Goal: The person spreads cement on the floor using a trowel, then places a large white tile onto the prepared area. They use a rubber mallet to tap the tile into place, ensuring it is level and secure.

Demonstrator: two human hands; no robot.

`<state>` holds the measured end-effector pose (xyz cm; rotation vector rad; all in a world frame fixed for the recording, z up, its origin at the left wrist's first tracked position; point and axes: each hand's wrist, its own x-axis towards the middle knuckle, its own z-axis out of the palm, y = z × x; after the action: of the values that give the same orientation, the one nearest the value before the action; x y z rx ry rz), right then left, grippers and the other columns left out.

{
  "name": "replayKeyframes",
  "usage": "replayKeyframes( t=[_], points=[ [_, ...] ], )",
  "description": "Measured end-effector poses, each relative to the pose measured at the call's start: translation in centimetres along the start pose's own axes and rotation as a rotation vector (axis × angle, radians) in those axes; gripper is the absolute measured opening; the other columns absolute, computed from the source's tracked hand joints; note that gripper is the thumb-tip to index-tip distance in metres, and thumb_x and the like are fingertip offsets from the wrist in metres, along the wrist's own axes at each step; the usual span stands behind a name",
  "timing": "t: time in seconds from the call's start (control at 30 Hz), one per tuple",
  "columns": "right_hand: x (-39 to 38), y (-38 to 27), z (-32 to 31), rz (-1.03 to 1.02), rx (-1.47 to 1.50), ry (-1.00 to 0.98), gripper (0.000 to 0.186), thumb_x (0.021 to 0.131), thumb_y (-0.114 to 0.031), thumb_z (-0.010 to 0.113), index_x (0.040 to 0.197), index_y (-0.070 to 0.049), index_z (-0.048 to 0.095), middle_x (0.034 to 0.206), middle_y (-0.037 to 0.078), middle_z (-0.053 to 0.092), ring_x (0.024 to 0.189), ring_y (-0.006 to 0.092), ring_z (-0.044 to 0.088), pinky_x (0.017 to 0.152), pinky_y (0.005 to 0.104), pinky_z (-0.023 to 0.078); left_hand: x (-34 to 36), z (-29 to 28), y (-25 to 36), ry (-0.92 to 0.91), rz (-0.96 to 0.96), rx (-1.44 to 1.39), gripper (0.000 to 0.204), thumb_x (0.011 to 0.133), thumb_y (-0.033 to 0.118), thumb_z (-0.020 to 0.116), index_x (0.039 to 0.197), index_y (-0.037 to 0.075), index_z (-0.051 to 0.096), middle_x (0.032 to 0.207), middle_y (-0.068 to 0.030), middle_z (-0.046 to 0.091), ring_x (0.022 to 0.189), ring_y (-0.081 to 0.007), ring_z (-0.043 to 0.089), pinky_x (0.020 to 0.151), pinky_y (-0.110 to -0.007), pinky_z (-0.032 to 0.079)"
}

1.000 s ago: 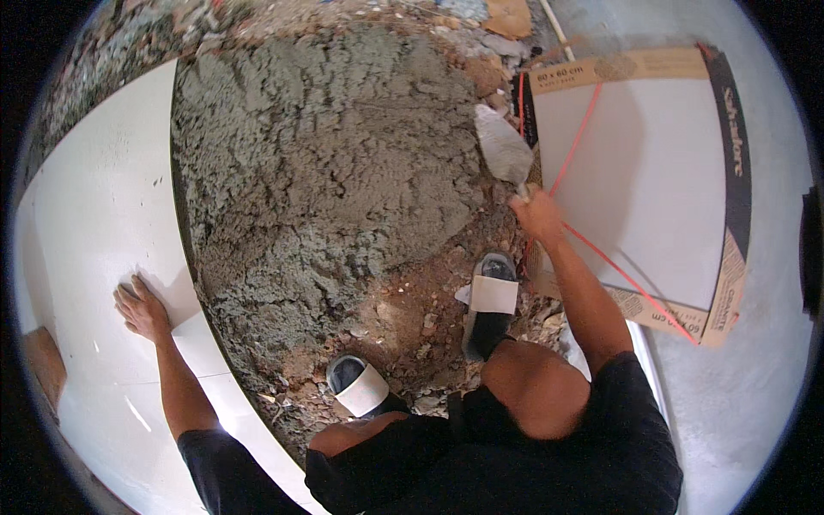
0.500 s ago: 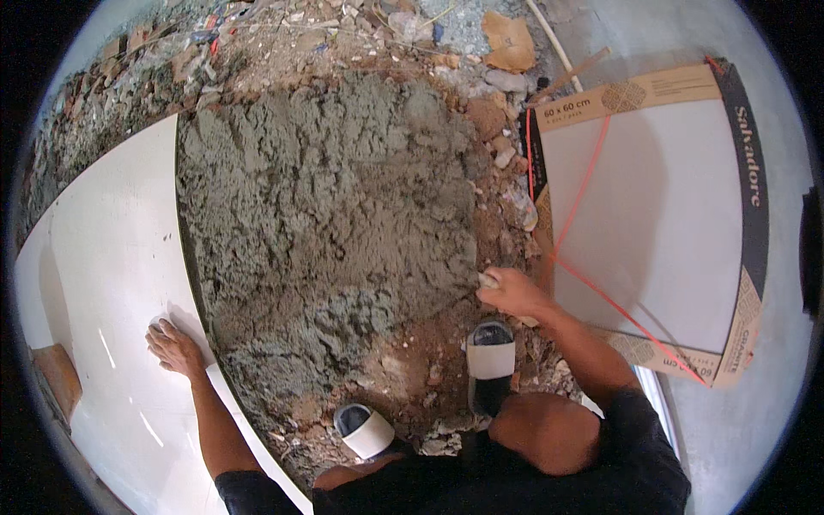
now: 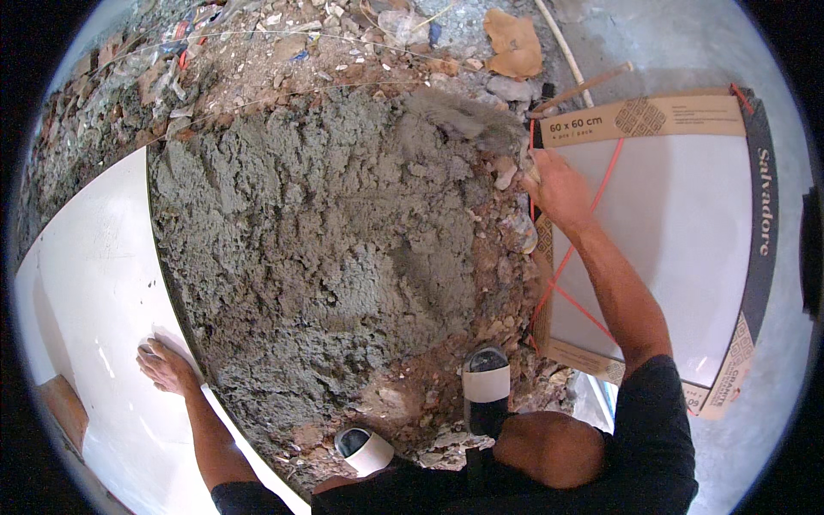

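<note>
My left hand [image 3: 167, 367] lies open on the white tile [image 3: 94, 257], close to its edge beside the wet grey mortar [image 3: 309, 223]. My right hand [image 3: 556, 184] is closed round the handle of a trowel [image 3: 463, 116], reaching to the upper right corner of the mortar bed; the blade is smeared by motion. Under and right of that hand stands a cardboard-framed pack of pale square tiles [image 3: 661, 240] with red straps crossed over it. The mortar is lumpy, with reddish soil along its right and near edges.
Rubble [image 3: 257, 60] with thin lines over it borders the top. A pale pole [image 3: 566, 51], a wooden stick [image 3: 592, 81] and a brown crumpled piece [image 3: 511, 39] lie at the top right. My sandaled feet [image 3: 487, 378] rest on soil at the near edge.
The view has shifted, showing more rubble at the top. My right hand with the trowel dipped toward me half a second ago and is now farther forward. My left hand stays on the tile.
</note>
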<state>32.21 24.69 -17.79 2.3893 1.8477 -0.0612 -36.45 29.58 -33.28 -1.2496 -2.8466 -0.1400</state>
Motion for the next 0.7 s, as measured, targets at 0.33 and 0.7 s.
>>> replayKeyframes(
  t=[0.33, 0.7],
  points=[
    [-0.5, -8.6, 2.5, 0.848, 1.149, -0.271, 0.042, 0.091, -0.035, 0.054, 0.107, 0.003, 0.054, 0.076, 0.008, 0.053, 0.054, 0.0157, 0.054, 0.047, 0.0305, 0.048, -0.2, 0.6, -0.3, 0.006, 0.001, 0.031, 0.068, 0.093, 0.061, 0.030, 0.144, 0.017, 0.032, 0.151, -0.0100, 0.026, 0.140, -0.0285, 0.021, 0.110, -0.052, 0.017],
    [1.2, -29.0, 1.7, 0.221, 0.580, -0.346, 0.038, 0.086, -0.032, 0.054, 0.104, 0.002, 0.052, 0.086, 0.026, 0.063, 0.076, 0.0464, 0.062, 0.070, 0.0512, 0.050, -0.5, 0.0, 0.2, -0.037, 0.017, 0.070, 0.073, 0.092, 0.064, 0.024, 0.145, 0.014, 0.028, 0.152, -0.0114, 0.022, 0.141, -0.0301, 0.017, 0.109, -0.055, 0.016]
  ],
)
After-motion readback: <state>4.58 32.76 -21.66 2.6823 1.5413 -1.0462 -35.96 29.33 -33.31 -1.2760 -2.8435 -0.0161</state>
